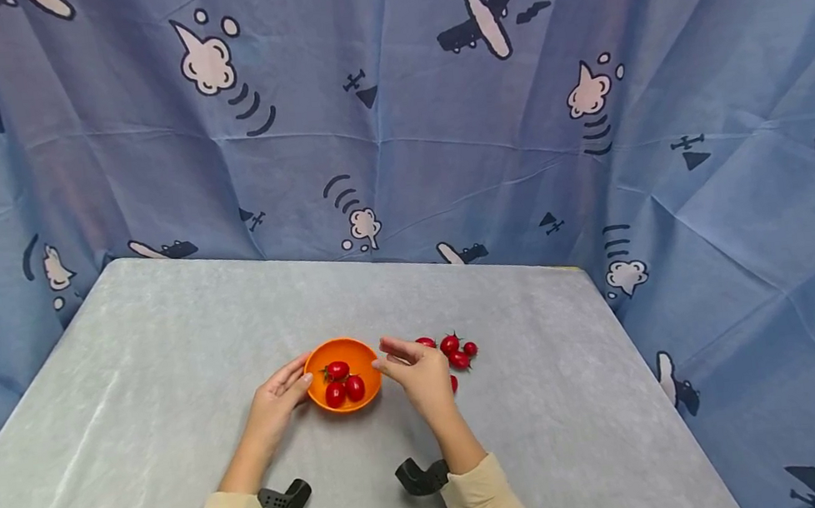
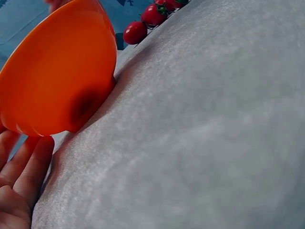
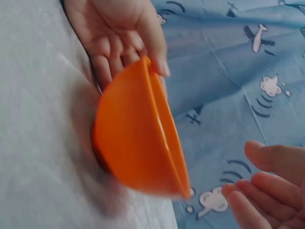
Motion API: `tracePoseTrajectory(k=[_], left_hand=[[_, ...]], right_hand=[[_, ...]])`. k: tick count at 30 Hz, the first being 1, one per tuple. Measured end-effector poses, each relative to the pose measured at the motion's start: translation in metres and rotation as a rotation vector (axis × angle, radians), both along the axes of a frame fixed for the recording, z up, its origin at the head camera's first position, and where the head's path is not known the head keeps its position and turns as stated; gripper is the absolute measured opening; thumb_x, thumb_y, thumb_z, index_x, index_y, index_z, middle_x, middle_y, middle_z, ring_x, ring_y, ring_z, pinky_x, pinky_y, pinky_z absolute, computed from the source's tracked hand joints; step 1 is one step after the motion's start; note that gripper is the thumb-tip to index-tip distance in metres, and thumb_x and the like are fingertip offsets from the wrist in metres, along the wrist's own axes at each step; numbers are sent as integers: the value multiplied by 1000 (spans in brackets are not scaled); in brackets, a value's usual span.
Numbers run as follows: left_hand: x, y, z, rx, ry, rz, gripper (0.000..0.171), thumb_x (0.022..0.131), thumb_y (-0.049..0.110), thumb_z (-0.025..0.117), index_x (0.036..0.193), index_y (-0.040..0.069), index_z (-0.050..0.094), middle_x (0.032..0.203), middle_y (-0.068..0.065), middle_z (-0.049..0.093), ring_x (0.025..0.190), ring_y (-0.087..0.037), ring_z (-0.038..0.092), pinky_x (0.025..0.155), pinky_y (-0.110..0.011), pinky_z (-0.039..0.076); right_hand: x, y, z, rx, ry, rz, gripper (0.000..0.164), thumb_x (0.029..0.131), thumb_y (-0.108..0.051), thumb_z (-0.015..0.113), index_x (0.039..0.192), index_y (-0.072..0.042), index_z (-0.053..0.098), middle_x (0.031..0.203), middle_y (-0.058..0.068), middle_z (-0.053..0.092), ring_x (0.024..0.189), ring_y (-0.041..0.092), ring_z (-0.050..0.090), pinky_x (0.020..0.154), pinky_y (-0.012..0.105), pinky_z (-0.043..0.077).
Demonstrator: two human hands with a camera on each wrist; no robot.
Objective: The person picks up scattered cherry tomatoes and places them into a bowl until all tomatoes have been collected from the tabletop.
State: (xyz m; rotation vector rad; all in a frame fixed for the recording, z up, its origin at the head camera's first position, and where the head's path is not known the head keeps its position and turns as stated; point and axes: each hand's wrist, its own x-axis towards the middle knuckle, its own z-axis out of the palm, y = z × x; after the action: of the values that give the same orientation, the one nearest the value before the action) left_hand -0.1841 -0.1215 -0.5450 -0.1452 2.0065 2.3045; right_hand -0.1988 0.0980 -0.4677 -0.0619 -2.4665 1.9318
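Observation:
An orange bowl [image 1: 360, 356] stands on the table with three small red tomatoes [image 1: 355, 388] inside. My left hand [image 1: 276, 396] grips its left side, thumb over the rim and fingers against the outer wall, as the right wrist view also shows. On the opposite side, my right hand [image 1: 421, 372] is close to the rim. Its thumb and fingers [image 3: 267, 183] are spread apart with nothing between them, and a gap separates them from the bowl in the right wrist view. More red tomatoes [image 1: 459, 360] lie just right of that hand, which partly hides some of them.
A pale grey cloth covers the table [image 1: 165, 382]. Behind it and along the right hangs a blue curtain [image 1: 392, 121] printed with planes and clouds. Each wrist wears a black device [image 1: 423, 478], just below the hands.

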Motion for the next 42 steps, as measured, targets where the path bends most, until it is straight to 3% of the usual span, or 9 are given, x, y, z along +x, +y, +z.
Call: tracePoseTrajectory(k=[7, 14, 17, 42], left_hand=[[1, 0, 0, 1, -10, 2, 50, 99, 17, 60, 146, 2, 48, 148, -18, 50, 103, 13, 60, 86, -12, 52], [0, 1, 0, -5, -4, 1, 50, 99, 17, 61, 145, 2, 49, 148, -17, 51, 103, 13, 60, 85, -12, 52], [0, 1, 0, -12, -6, 2, 50, 99, 18, 61, 145, 2, 49, 148, -17, 50, 104, 14, 59, 85, -12, 52], [0, 0, -1, -5, 3, 7, 51, 98, 17, 62, 145, 0, 49, 148, -19, 49, 105, 15, 59, 86, -12, 52]], right_hand=[[1, 27, -6, 23, 42, -102, 37, 80, -13, 83, 114, -2, 75, 111, 15, 75, 108, 31, 71, 85, 30, 58], [2, 47, -11, 27, 4, -142, 37, 81, -10, 82, 116, -3, 74, 114, 16, 74, 101, 25, 72, 75, 16, 57], [2, 52, -15, 45, 6, -171, 36, 80, -9, 81, 115, -2, 74, 115, 18, 74, 104, 28, 71, 71, 12, 54], [10, 81, -31, 74, -21, -254, 35, 83, -8, 79, 117, -1, 73, 117, 17, 73, 111, 31, 69, 70, 9, 51]])
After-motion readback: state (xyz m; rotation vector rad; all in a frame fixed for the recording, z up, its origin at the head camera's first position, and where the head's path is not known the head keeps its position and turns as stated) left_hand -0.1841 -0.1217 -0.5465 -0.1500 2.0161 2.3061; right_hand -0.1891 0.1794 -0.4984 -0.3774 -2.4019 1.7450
